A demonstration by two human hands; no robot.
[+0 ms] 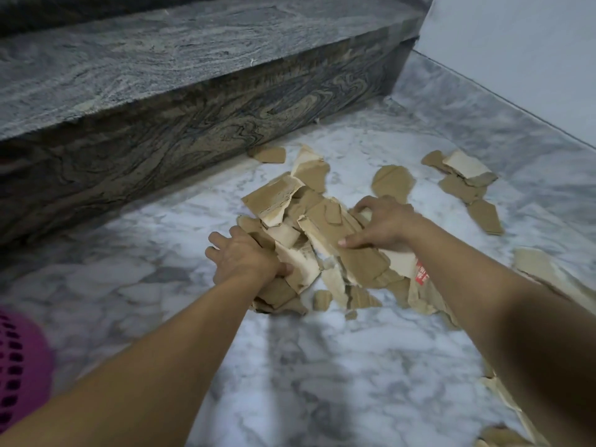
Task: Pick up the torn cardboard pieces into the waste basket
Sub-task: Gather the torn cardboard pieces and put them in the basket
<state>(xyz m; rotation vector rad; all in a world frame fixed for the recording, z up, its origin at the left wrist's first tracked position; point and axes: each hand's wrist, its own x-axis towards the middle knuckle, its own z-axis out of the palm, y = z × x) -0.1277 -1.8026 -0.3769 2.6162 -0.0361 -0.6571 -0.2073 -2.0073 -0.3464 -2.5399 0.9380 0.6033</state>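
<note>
- At the lower left edge of the frame, part of a pink perforated waste basket (17, 369) shows, well apart from the cardboard.
- Along the lower right, more torn scraps (503, 438) lie beside the right forearm.
- Near centre, the left hand (245, 256) curls its fingers round the left side of the pile of torn cardboard pieces (319, 233) on the marble floor (322, 366).
- Opposite it, the right hand (383, 221) presses on the pile's right side, thumb stretched over a brown piece; its fingers are blurred.
- Farther off, loose pieces (464, 182) lie at the upper right, and one scrap (267, 154) rests against the dark stone step (180, 101).
</note>
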